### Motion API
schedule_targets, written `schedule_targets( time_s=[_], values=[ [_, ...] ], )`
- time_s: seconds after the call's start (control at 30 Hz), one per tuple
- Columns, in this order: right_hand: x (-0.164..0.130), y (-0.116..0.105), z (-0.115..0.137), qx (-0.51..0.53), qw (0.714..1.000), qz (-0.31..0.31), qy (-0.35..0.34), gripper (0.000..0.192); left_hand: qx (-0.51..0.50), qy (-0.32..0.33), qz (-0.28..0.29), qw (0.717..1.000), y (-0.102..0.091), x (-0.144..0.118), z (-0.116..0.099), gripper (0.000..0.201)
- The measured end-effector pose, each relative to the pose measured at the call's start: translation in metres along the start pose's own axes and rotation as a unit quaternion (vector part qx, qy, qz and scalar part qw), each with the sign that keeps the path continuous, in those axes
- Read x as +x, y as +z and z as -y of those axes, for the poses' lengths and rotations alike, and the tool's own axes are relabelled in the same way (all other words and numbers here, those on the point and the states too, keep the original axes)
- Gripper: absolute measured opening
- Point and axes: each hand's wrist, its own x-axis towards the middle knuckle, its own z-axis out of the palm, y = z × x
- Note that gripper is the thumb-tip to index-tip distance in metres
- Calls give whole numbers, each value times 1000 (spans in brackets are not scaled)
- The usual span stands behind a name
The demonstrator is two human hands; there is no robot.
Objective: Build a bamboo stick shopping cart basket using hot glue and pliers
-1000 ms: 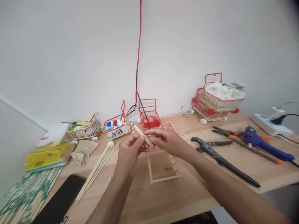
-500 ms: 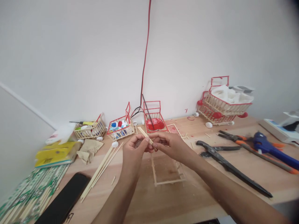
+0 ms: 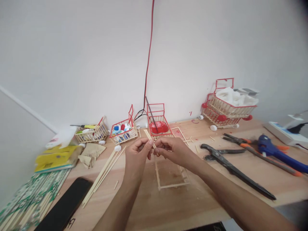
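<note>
Both hands meet above the middle of the wooden table (image 3: 216, 195). The left hand (image 3: 137, 155) and the right hand (image 3: 172, 149) each pinch the same short bundle of thin wooden sticks (image 3: 149, 138), fingers closed around it. The bundle is tilted, its free end pointing up and away to the left; how many sticks it holds is hard to tell, perhaps two or three.

Right below the hands, flat on the table, lies a rectangular stick frame (image 3: 171, 175). Left of it, several long sticks (image 3: 103, 175) lie loose in a slanting row, and beside their far end sits a white bottle cap (image 3: 117, 148). A black phone (image 3: 64, 205) lies near the front left edge, next to a pile of green-and-white wrapped chopsticks (image 3: 26, 205).

Along the wall stand small stick baskets with red trim: one with a red bowl (image 3: 158, 127) and a dark rod in it, one full of coloured caps (image 3: 122, 131), and one further left (image 3: 92, 133). A red and black cable (image 3: 148, 57) hangs down the wall behind them. On the right lie long black pliers (image 3: 234, 171) and a blue glue gun (image 3: 279, 152), well apart from the hands.
</note>
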Motion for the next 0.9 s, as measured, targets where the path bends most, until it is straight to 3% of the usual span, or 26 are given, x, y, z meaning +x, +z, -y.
schedule_targets(
  time_s=[0.2,0.47,0.67,0.9],
  values=[
    [1,-2,-1,140,985,80,59,24,-62,-52,24,996,-6,6,9,23],
    [-2,-3,-2,138,981,122,61,24,-168,-91,30,981,-11,12,7,23],
    [-2,-2,-1,124,983,119,67,18,-165,-94,24,981,-11,11,5,25],
    [-3,1,5,-15,998,53,-15,8,-165,-91,14,982,-11,12,4,23]
  ],
)
